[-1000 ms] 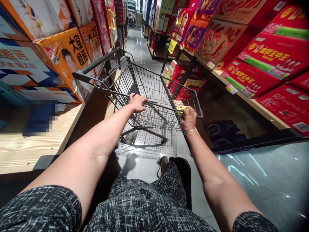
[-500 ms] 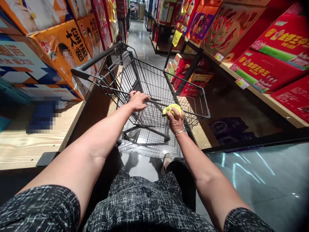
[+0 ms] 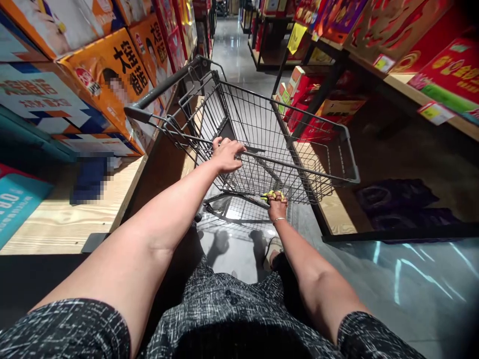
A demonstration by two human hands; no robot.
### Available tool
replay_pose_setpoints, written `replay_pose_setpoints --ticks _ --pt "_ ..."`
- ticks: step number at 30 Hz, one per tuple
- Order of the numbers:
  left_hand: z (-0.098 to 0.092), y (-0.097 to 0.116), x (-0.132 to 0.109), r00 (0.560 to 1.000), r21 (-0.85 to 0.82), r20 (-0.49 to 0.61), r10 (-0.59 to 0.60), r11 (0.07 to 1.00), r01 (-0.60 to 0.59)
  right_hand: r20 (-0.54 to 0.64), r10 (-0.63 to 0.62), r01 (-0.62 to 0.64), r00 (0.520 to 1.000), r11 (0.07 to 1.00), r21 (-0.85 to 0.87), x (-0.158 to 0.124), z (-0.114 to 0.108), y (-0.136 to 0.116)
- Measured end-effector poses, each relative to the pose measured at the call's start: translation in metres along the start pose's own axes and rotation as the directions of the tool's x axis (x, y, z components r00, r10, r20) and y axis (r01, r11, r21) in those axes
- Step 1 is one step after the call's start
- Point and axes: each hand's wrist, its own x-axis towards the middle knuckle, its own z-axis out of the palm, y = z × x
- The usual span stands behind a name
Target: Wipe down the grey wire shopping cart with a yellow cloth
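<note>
A black wire shopping cart (image 3: 269, 129) stands in the aisle in front of me, its basket empty and its black handle bar (image 3: 164, 92) up at the left. My left hand (image 3: 227, 153) is closed over the near top rim of the basket. Lower down, my right hand (image 3: 277, 203) is shut on a yellow cloth (image 3: 270, 195) and presses it against the bottom edge of the basket's near wall. A thin bracelet circles that wrist.
Wooden shelves line both sides. Orange and white boxes (image 3: 108, 75) fill the left shelf. Red gift boxes (image 3: 445, 75) stand on the right shelf, with more red boxes (image 3: 314, 114) low on the right. Glossy grey floor (image 3: 411, 279) runs down the aisle.
My right hand with the yellow cloth has slid from the basket's top rim at the right down to its lower near edge. My left hand has stayed on the rim. The view has tipped down.
</note>
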Motion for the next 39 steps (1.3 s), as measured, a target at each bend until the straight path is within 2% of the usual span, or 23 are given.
replay_pose_setpoints --ticks 2,4,5,7,9,10,12,14,17,19,21,24,28,30,32,34,37,39 --pt "0.001 0.001 0.001 1.000 0.012 -0.010 -0.023 1.000 0.023 -0.060 -0.006 0.008 0.998 1.000 0.024 0.005 -0.023 0.003" --pt "0.002 0.004 0.002 0.999 0.032 -0.014 -0.053 0.998 0.053 -0.198 -0.034 0.049 0.980 0.996 0.071 0.010 -0.056 0.008" --pt "0.002 0.007 0.004 0.997 0.046 -0.013 -0.070 0.996 0.071 -0.293 -0.046 0.075 0.955 0.993 0.091 0.013 -0.074 0.011" --pt "0.003 0.017 0.008 0.997 0.080 0.004 -0.082 0.993 0.081 -0.483 -0.031 0.099 0.875 0.988 0.116 0.020 -0.111 0.017" --pt "0.005 0.031 0.012 0.999 0.098 0.048 -0.019 0.995 0.014 -0.596 0.009 0.082 0.803 0.989 0.125 0.027 -0.137 0.022" --pt "0.007 0.040 0.014 0.996 0.093 0.081 0.040 0.995 -0.047 -0.620 0.023 0.073 0.784 0.989 0.129 0.030 -0.143 0.024" --pt "0.012 0.057 0.018 0.976 0.058 0.154 0.155 0.984 -0.166 -0.617 0.036 0.060 0.786 0.989 0.133 0.033 -0.140 0.028" --pt "0.018 0.071 0.021 0.958 0.024 0.196 0.209 0.976 -0.218 -0.563 0.039 0.044 0.825 0.990 0.133 0.030 -0.117 0.031" --pt "0.025 0.079 0.024 0.961 0.002 0.190 0.200 0.979 -0.205 -0.428 0.075 -0.014 0.901 0.989 0.144 0.019 -0.067 0.036" --pt "0.027 0.078 0.027 0.965 -0.008 0.180 0.191 0.981 -0.192 -0.343 0.111 -0.061 0.933 0.986 0.155 0.013 -0.038 0.040" --pt "0.028 0.076 0.030 0.965 -0.017 0.183 0.186 0.982 -0.186 -0.301 0.141 -0.093 0.943 0.981 0.170 0.011 -0.020 0.045" --pt "0.027 0.075 0.035 0.967 -0.022 0.182 0.180 0.984 -0.179 -0.252 0.158 -0.105 0.955 0.972 0.210 0.012 -0.011 0.054" --pt "0.026 0.075 0.040 0.969 -0.024 0.182 0.165 0.986 -0.164 -0.175 0.241 -0.192 0.955 0.947 0.256 0.007 -0.020 0.071" --pt "0.025 0.073 0.040 0.968 -0.032 0.185 0.168 0.986 -0.165 -0.238 0.250 -0.186 0.939 0.947 0.260 0.005 -0.032 0.078" --pt "0.024 0.071 0.040 0.971 -0.039 0.178 0.162 0.987 -0.158 -0.345 0.207 -0.119 0.915 0.958 0.259 0.007 -0.052 0.082" --pt "0.024 0.068 0.040 0.975 -0.047 0.166 0.148 0.989 -0.142 -0.478 0.167 -0.046 0.863 0.966 0.255 0.011 -0.076 0.083" --pt "0.024 0.063 0.040 0.977 -0.064 0.150 0.151 0.988 -0.143 -0.674 0.156 -0.001 0.722 0.974 0.225 0.020 -0.110 0.084" --pt "0.025 0.061 0.038 0.978 -0.075 0.133 0.163 0.985 -0.154 -0.736 0.149 -0.001 0.660 0.980 0.197 0.024 -0.122 0.086"
